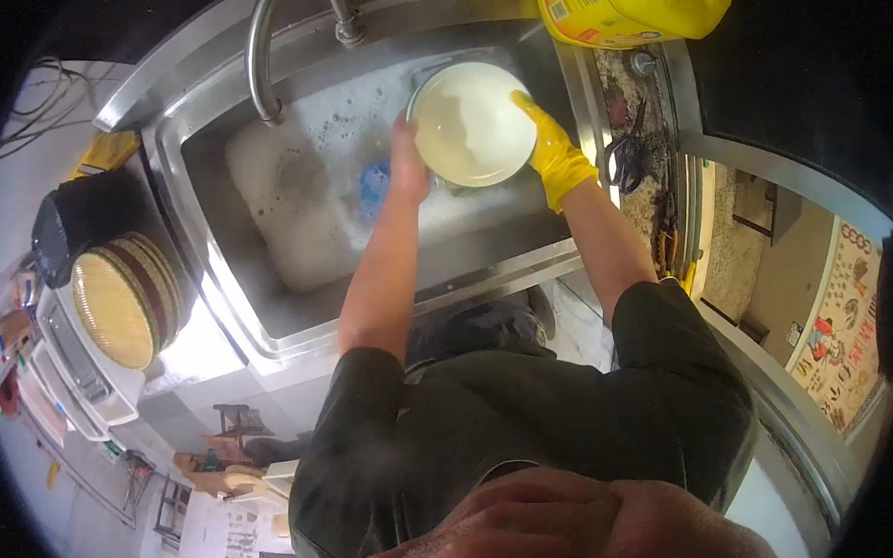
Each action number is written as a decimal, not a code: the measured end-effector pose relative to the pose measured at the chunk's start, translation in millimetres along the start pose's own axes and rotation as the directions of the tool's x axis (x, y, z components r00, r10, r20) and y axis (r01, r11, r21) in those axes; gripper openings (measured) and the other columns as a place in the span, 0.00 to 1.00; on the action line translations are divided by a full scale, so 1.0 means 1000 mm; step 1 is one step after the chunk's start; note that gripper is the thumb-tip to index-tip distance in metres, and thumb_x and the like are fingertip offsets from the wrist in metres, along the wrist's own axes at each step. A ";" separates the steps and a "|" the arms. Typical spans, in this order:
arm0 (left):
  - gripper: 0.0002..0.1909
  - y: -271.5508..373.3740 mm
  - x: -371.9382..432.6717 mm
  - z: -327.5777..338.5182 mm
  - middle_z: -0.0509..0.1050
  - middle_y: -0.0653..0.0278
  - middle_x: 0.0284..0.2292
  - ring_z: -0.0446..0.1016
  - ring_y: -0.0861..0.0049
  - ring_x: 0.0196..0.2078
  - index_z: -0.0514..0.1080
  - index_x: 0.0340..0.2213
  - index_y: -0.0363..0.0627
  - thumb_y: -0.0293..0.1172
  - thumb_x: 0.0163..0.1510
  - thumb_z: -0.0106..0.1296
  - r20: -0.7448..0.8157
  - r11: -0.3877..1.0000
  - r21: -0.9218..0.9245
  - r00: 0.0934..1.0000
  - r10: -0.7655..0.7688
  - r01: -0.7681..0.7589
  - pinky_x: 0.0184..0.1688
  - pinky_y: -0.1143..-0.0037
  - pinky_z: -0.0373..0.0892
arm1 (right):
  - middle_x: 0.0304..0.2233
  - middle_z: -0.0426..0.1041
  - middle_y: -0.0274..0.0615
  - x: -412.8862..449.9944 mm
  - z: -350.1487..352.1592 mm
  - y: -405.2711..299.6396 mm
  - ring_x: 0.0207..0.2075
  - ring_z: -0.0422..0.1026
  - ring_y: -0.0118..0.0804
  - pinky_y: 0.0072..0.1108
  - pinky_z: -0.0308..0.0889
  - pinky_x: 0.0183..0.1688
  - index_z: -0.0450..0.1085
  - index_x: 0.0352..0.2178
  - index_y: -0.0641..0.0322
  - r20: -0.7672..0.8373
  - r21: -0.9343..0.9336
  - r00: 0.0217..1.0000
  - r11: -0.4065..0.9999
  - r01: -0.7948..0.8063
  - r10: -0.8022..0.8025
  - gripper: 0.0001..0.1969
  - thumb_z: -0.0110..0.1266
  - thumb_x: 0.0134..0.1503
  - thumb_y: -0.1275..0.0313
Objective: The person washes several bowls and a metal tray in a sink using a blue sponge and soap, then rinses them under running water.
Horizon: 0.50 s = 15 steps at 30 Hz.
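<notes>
A round white bowl [472, 125] is held over a steel sink [229, 271] of sudsy water. My left hand [408, 159], without a glove, grips its left rim. My right hand [554, 146], in a yellow rubber glove, holds the right side, its thumb over the rim. Beneath the bowl, other ware in the water is mostly hidden. A blue thing [374, 188], too blurred to name, lies among the suds beside my left wrist.
A curved steel faucet [262, 58] reaches over the sink's back left. Stacked round baskets or trays [113, 308] stand at the left. On the right ledge lie black-handled scissors [628, 156]; a yellow plastic jug [633, 16] is at the back right.
</notes>
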<state>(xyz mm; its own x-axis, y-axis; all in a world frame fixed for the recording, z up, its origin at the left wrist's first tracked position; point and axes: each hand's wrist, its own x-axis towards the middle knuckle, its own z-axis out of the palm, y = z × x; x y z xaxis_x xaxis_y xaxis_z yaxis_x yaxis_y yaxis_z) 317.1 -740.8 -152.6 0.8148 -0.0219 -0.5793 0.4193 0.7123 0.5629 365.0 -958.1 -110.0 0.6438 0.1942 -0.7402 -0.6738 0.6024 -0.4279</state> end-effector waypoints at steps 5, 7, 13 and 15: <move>0.33 0.005 0.023 0.023 0.63 0.54 0.52 0.63 0.64 0.54 0.51 0.59 0.44 0.40 0.55 0.45 0.042 0.999 0.027 0.998 -0.048 0.047 0.55 0.67 0.60 | 0.44 0.72 0.46 0.010 -0.026 0.003 0.43 0.71 0.40 0.27 0.67 0.48 0.64 0.49 0.68 -0.134 -0.112 0.981 0.986 0.124 -0.138 0.26 0.56 0.54 0.60; 0.31 0.014 0.031 0.018 0.65 0.55 0.51 0.63 0.64 0.54 0.54 0.58 0.44 0.39 0.54 0.46 -0.026 0.990 0.114 0.996 -0.085 0.088 0.53 0.68 0.61 | 0.45 0.71 0.46 0.020 -0.020 0.012 0.45 0.71 0.39 0.27 0.66 0.49 0.63 0.50 0.67 -0.061 -0.028 0.987 0.988 0.149 -0.151 0.26 0.56 0.55 0.60; 0.30 0.043 -0.003 -0.001 0.63 0.55 0.53 0.62 0.64 0.55 0.54 0.58 0.44 0.36 0.54 0.46 -0.075 0.994 -0.028 0.992 -0.104 0.102 0.55 0.69 0.61 | 0.43 0.72 0.43 0.009 0.010 0.017 0.43 0.71 0.34 0.24 0.66 0.48 0.65 0.49 0.65 -0.049 -0.268 0.982 0.949 0.164 -0.184 0.26 0.56 0.54 0.59; 0.34 0.026 -0.011 -0.003 0.62 0.57 0.54 0.61 0.65 0.56 0.49 0.59 0.48 0.36 0.54 0.47 -0.067 0.997 0.037 0.996 -0.061 0.064 0.55 0.68 0.59 | 0.42 0.73 0.42 0.015 0.012 0.007 0.42 0.72 0.33 0.24 0.66 0.47 0.66 0.48 0.65 -0.003 -0.284 0.998 0.957 0.057 -0.060 0.25 0.57 0.53 0.58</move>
<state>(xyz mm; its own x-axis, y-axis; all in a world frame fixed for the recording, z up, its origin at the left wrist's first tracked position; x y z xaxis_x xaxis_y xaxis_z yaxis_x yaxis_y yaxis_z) 318.3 -720.0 -133.1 0.7593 -0.0186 -0.6505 0.4845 0.6834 0.5461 374.3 -941.1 -118.2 0.6820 0.1551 -0.7147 -0.7113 0.3680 -0.5989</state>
